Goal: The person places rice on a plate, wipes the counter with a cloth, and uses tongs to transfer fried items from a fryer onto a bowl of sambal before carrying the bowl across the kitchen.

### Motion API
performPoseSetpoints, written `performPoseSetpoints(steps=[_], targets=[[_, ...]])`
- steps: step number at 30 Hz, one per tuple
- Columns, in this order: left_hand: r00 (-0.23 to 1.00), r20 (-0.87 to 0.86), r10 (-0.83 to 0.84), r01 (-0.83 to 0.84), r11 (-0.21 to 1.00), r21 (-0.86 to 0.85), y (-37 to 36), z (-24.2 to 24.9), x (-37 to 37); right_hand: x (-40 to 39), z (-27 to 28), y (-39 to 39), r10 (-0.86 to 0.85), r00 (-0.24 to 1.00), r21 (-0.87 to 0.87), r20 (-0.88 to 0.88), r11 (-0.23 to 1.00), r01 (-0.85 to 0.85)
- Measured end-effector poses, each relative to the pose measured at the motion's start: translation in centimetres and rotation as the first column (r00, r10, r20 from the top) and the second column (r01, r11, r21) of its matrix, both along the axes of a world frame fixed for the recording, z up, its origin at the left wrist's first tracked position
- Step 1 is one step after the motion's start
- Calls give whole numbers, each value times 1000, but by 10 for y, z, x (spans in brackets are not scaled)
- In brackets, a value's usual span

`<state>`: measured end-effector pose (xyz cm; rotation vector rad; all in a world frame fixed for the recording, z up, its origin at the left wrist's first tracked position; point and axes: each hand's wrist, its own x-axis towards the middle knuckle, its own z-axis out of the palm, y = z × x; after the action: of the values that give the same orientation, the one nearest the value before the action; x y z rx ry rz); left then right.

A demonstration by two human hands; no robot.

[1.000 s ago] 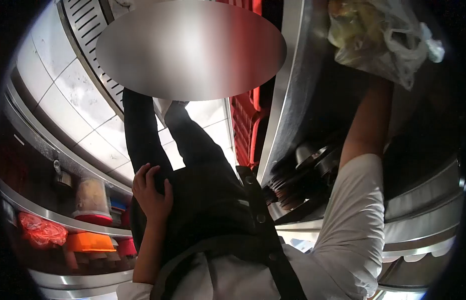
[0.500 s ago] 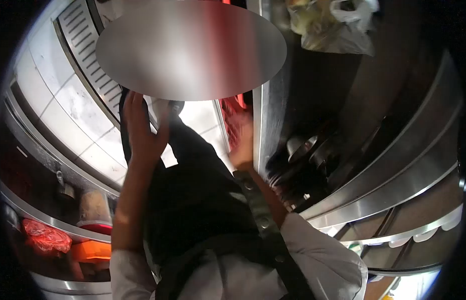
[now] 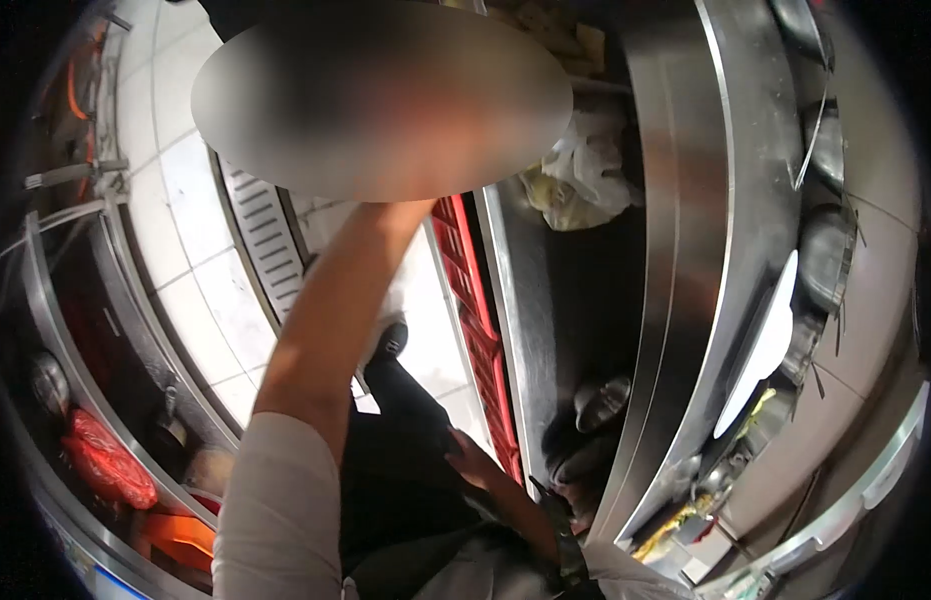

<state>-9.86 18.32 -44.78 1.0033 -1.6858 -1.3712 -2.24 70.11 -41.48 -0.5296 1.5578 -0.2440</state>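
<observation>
My left arm reaches forward from its white sleeve, and my left hand (image 3: 420, 150) is lost in the blurred oval at the top, so its fingers and anything in them cannot be made out. Below the oval, the left wrist is close to the red crate (image 3: 475, 310) on the floor. Low in the middle, my right hand (image 3: 472, 465) rests by my dark trousers (image 3: 395, 460); it is dim, and its fingers do not show clearly.
A steel counter edge (image 3: 515, 340) runs along the right of the crate. Beyond it are a plastic bag (image 3: 590, 180), metal bowls (image 3: 825, 255) and a white plate (image 3: 760, 350). At left, a shelf holds a red bag (image 3: 107, 458) and an orange container (image 3: 177, 540). A floor drain grate (image 3: 263, 235) lies between tiles.
The view has swung toward the right-hand counter. My left arm has stretched forward and its hand has gone behind the blur. My right hand has come back from the red crate to beside my leg.
</observation>
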Motion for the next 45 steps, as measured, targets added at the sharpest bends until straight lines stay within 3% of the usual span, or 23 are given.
performPoseSetpoints(steps=[1,2,4,5,7,8,10,11,12,13,14,15,18,21,26,28,30,32,34,42,45], targets=[[994,73,-87,78,989,126,1,15,2,3,-3,8,-36,999,-47,-7,998,35],[991,114,-76,64,992,105,0,12,-7,5,0,9,-82,997,-11,7,997,82],[971,136,-195,154,952,265,-4,26,-9,8,14,3,-177,984,67,22,982,176],[977,119,-176,153,972,181,-6,24,-10,5,19,1,63,995,40,-74,997,-60],[980,90,-176,174,984,30,-6,19,0,3,26,7,99,993,-8,-66,995,-100],[983,131,-125,122,992,32,4,33,13,4,31,9,111,991,-36,-68,993,-114],[996,-16,-91,89,992,-91,29,-14,40,7,64,-4,64,989,-83,-133,994,-75],[977,214,-11,70,959,-273,63,-21,79,9,82,-13,35,985,-112,-168,992,-54],[981,195,5,87,883,-461,104,-92,127,10,99,-17,-1,980,-132,-200,991,-26],[946,282,-159,187,980,-74,148,-54,179,8,115,-24,-26,976,-154,-215,988,-7],[489,662,-568,147,802,579,194,-75,231,6,129,-26,-38,977,-161,-210,987,3],[342,680,-649,136,750,647,208,-65,264,0,139,-32,-50,978,-174,-204,985,13],[484,713,-508,133,848,513,170,-4,267,-18,174,-55,-34,981,-225,-189,974,-10],[636,659,-401,189,909,372,116,78,205,-32,218,-76,9,985,-261,-171,964,-54],[749,532,-394,308,919,248,73,200,140,-62,291,-132,71,995,-405,-69,910,-93],[757,510,-408,345,913,218,68,232,125,-71,349,-157,44,997,-510,-57,857,-67],[762,500,-411,361,911,200,67,254,116,-73,443,-175,-76,992,-627,-101,779,-4],[763,503,-406,360,913,192,68,268,113,-82,487,-177,-159,943,-700,-292,708,-98],[758,515,-400,356,916,186,72,279,109,-88,528,-167,-177,873,-663,-455,722,-199],[759,587,-282,254,958,131,64,292,139,-89,582,-95,-273,814,-589,-513,801,-103],[733,661,-163,125,987,105,58,247,219,-90,567,-70,-320,843,-709,-432,698,-98]])
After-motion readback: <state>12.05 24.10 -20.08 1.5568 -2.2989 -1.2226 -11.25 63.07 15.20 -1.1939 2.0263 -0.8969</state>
